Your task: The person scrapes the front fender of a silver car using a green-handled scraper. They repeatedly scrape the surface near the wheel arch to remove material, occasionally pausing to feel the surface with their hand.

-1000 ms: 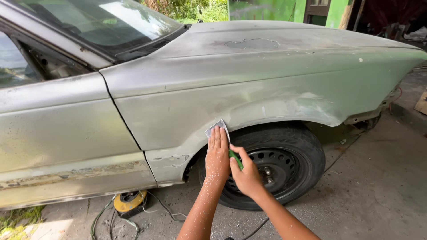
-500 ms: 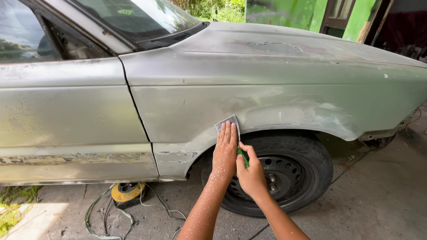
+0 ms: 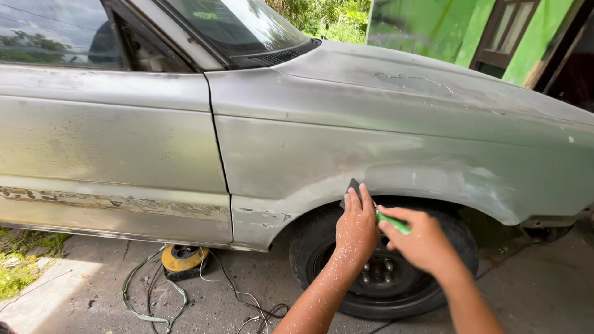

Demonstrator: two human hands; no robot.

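Far left of the hands, on the ground below the door [image 3: 111, 148], lie a yellow tool [image 3: 181, 258] and loose cords [image 3: 204, 297]. Nearer, the fender [image 3: 346, 142] shows dull, patchy bare spots along the wheel arch.

The left hand [image 3: 356, 226] lies flat, fingers together and stretched, pressing a dark sanding sheet [image 3: 352, 185] against the arch edge just above the tyre [image 3: 383, 272]; only the sheet's top corner shows past the fingertips. Hand and forearm are speckled with pale dust. Just to its right, the right hand [image 3: 424, 241] curls loosely around a green object [image 3: 393, 221], of which only a short stick-like piece shows; the fingers seem closed around it, touching or nearly touching the left hand.

The step in hand looks like hand-sanding the arch lip. The next stroke probably calls for even, flat pressure along the curve, keeping the sheet off the tyre.

Most of the sheet is hidden under the palm, so its size and grit cannot be told. What the green object is stays unclear. The car's front end is cut off at the right.
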